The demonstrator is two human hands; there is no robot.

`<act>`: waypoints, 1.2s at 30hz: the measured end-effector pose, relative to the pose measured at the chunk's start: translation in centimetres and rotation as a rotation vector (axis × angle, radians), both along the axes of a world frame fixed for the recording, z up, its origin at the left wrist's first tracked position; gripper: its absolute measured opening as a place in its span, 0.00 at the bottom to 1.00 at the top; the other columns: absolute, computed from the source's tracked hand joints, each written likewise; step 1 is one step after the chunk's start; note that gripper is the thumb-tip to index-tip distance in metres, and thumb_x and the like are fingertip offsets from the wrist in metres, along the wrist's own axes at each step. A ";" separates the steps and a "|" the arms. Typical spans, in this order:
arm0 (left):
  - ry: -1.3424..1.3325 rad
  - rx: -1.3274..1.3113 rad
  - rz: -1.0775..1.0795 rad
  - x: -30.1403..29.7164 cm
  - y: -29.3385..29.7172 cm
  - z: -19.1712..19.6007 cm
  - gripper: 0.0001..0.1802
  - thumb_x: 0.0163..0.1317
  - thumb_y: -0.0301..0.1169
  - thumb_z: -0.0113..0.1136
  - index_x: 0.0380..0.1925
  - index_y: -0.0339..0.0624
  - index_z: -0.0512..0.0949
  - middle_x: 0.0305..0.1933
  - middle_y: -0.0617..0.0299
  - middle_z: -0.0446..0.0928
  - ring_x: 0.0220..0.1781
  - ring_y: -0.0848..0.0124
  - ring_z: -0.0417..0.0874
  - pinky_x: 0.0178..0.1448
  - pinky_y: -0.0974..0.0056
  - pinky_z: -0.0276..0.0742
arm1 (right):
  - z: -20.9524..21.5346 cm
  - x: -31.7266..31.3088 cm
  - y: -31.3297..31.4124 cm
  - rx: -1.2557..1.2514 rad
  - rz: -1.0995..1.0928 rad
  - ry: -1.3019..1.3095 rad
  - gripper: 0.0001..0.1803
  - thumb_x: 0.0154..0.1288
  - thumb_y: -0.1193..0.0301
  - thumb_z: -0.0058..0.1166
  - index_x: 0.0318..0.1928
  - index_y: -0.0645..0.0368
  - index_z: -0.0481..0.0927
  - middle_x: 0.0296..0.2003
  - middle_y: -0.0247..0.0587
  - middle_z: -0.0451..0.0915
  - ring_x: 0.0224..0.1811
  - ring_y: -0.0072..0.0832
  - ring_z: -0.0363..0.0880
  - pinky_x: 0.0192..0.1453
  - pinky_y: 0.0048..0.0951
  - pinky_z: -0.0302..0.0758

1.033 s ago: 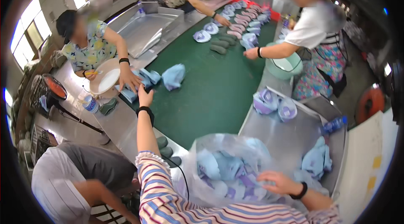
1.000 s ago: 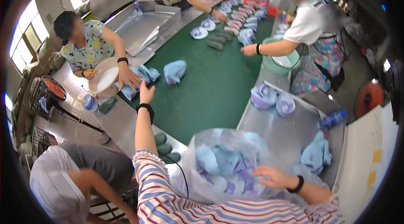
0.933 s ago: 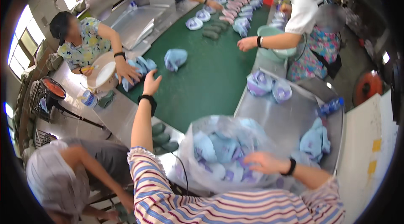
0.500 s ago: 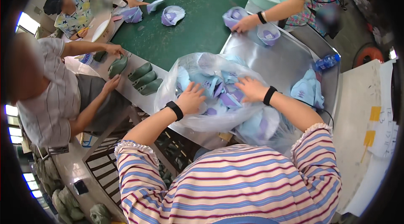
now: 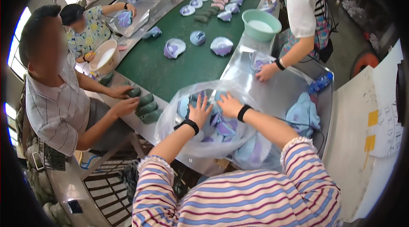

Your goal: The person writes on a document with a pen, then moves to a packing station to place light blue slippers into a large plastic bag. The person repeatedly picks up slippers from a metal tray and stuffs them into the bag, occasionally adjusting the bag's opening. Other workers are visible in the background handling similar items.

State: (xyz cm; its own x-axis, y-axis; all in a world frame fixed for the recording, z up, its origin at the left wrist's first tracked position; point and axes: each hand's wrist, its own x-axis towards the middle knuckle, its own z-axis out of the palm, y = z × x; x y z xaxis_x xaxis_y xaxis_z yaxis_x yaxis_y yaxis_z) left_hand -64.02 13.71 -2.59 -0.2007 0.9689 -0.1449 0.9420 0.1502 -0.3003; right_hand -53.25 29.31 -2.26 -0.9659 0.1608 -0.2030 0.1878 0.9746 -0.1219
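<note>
In front of me a clear plastic bag (image 5: 167, 130) stands with its mouth wide, full of light blue and purple fabric shoe uppers (image 5: 224, 127). My left hand (image 5: 198, 113) lies over the left part of the pile, its fingers spread. Close beside it, my right hand (image 5: 230, 106) reaches over the far side of the pile with its fingers apart; the tips touch or nearly touch light blue fabric. I see nothing held in either hand. More uppers show through the bag's near right side.
Beyond lies a green belt (image 5: 140, 67) bearing uppers and shoe lasts. At left, a person handles green lasts (image 5: 147, 106); at right, another person's hand (image 5: 267, 72) is at an upper. A green basin (image 5: 261, 25), blue bottle (image 5: 320, 83) and blue uppers (image 5: 303, 116) stand around the metal table.
My hands have come closer together over the bag, the right one moving left. My view has tilted up, showing more belt. The person at left has set their hands on the row of lasts.
</note>
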 end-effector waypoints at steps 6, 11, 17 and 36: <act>-0.075 -0.073 0.001 -0.9 -0.2 -5.0 0.19 0.58 0.34 0.43 0.51 0.50 0.71 0.58 0.54 0.58 0.65 0.50 0.50 0.48 0.36 0.68 | -3.2 0.2 1.6 0.061 -0.033 -0.154 0.38 0.40 0.60 0.65 0.56 0.42 0.64 0.55 0.52 0.61 0.56 0.58 0.62 0.52 0.45 0.70; -0.153 -0.056 -0.115 -1.7 0.3 -2.9 0.29 0.37 0.38 0.66 0.44 0.45 0.72 0.50 0.61 0.63 0.57 0.58 0.60 0.44 0.41 0.70 | -2.2 2.3 2.8 -0.097 0.063 -0.334 0.33 0.44 0.67 0.60 0.54 0.40 0.65 0.55 0.44 0.63 0.49 0.47 0.72 0.50 0.41 0.72; -0.485 -0.060 -0.001 -3.6 -0.3 -1.0 0.32 0.31 0.34 0.69 0.43 0.44 0.70 0.49 0.60 0.65 0.54 0.57 0.64 0.46 0.46 0.73 | -0.2 1.9 2.8 -0.206 0.081 -0.313 0.22 0.48 0.73 0.51 0.48 0.46 0.72 0.49 0.43 0.70 0.48 0.42 0.72 0.48 0.40 0.71; -2.025 0.864 0.728 2.2 -6.7 4.1 0.38 0.45 0.42 0.68 0.52 0.35 0.63 0.50 0.58 0.69 0.50 0.64 0.72 0.57 0.59 0.66 | 4.8 2.0 -2.0 -0.796 0.031 0.332 0.47 0.50 0.50 0.59 0.62 0.62 0.52 0.60 0.55 0.57 0.58 0.42 0.64 0.58 0.35 0.64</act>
